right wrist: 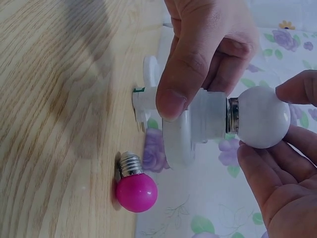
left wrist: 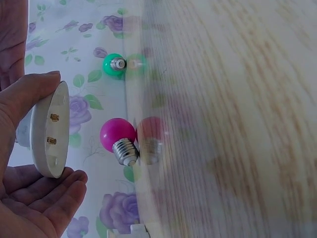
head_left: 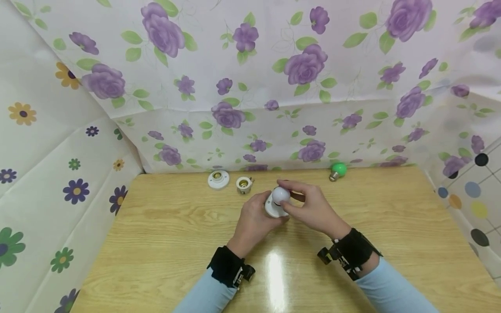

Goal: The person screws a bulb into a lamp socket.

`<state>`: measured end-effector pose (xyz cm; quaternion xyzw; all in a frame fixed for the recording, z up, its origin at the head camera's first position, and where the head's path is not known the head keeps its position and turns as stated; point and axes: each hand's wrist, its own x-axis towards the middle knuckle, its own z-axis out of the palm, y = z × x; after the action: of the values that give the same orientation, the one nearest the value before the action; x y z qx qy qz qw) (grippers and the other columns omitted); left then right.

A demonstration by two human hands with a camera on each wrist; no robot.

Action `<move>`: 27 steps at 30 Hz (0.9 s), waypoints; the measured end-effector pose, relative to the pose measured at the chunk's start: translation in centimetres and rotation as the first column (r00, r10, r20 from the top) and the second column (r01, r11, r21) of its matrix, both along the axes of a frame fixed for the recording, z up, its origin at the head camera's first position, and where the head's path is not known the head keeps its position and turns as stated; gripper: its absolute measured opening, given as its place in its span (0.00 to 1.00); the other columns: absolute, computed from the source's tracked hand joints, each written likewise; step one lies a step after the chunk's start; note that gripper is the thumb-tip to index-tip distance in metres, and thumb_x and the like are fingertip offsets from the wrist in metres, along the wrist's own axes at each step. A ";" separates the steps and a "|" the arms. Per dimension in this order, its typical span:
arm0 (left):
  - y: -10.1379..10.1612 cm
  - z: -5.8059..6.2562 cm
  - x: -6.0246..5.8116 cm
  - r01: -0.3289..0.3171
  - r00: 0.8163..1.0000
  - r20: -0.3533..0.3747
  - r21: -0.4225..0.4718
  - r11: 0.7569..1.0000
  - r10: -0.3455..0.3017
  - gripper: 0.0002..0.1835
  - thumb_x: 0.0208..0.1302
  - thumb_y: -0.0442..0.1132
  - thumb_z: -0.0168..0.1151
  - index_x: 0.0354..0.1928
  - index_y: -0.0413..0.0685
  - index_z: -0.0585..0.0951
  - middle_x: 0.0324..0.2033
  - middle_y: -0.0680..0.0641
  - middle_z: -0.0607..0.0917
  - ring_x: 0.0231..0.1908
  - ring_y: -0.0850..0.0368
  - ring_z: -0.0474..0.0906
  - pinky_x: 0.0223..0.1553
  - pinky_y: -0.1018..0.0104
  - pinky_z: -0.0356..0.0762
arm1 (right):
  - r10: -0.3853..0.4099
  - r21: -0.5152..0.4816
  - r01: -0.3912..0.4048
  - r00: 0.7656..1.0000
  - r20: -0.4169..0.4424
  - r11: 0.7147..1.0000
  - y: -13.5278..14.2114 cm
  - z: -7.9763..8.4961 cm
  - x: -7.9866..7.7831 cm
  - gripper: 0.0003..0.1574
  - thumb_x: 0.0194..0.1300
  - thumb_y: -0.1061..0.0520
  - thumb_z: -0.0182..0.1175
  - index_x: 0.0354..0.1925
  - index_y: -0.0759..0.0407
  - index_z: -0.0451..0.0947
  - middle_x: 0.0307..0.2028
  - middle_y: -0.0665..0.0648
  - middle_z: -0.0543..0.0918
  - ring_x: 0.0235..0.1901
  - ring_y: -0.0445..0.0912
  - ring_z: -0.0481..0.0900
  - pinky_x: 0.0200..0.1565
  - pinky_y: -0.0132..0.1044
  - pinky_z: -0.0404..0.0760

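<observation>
My left hand [head_left: 252, 221] grips a round white lamp holder [head_left: 274, 211] by its base, thumb on one side and fingers on the other. Two brass terminals show inside the hollow underside of the base [left wrist: 55, 141] in the left wrist view. With the thumb and fingers of my right hand [head_left: 315, 211] I pinch a white light bulb [right wrist: 263, 118] by its globe. The bulb's metal screw end is partly inside the holder's socket [right wrist: 210, 115], and a band of metal still shows at the mouth. Holder and bulb are raised above the table.
A pink bulb [right wrist: 137, 192] lies on the wooden table [head_left: 176, 243], hidden behind my hands in the head view. Farther right lies a green bulb [head_left: 339, 169]. Along the back edge sit a round white lamp holder [head_left: 218, 184] and a smaller socket [head_left: 244, 185]. Flowered cloth hangs behind.
</observation>
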<state>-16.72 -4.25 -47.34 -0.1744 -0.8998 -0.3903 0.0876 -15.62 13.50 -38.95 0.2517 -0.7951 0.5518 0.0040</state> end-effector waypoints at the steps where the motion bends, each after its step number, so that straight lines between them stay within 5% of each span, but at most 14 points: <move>1: 0.0 0.0 0.0 0.001 1.000 -0.003 -0.002 1.000 -0.001 0.34 0.45 0.59 0.70 0.56 0.58 0.74 0.46 0.60 0.76 0.48 0.67 0.70 0.47 0.68 0.70 | -0.001 0.000 0.001 1.000 -0.003 1.000 0.0 0.1 0.0 0.28 0.58 0.66 0.62 0.57 0.66 0.71 0.56 0.61 0.73 0.58 0.52 0.68 0.51 0.45 0.72; 16: 0.0 0.0 0.0 0.009 1.000 -0.008 0.007 1.000 -0.009 0.33 0.46 0.58 0.70 0.55 0.58 0.74 0.45 0.60 0.76 0.46 0.68 0.71 0.44 0.68 0.72 | -0.051 -0.049 0.050 0.998 -0.023 0.998 0.7 -3.6 -1.8 0.25 0.54 0.54 0.68 0.51 0.58 0.78 0.52 0.54 0.77 0.52 0.42 0.74 0.45 0.42 0.76; 27: 0.0 0.1 0.1 0.007 1.000 0.005 0.011 1.000 -0.007 0.35 0.46 0.59 0.70 0.57 0.57 0.73 0.47 0.59 0.76 0.47 0.67 0.71 0.46 0.67 0.71 | -0.060 -0.054 0.058 0.998 -0.036 0.997 0.9 -3.6 -1.9 0.27 0.53 0.51 0.69 0.52 0.52 0.77 0.50 0.50 0.78 0.51 0.44 0.74 0.45 0.44 0.76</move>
<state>-16.65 -4.23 -47.24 -0.1760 -0.8973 -0.3958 0.0850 -17.54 14.40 -42.52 0.2382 -0.7872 0.5673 0.0420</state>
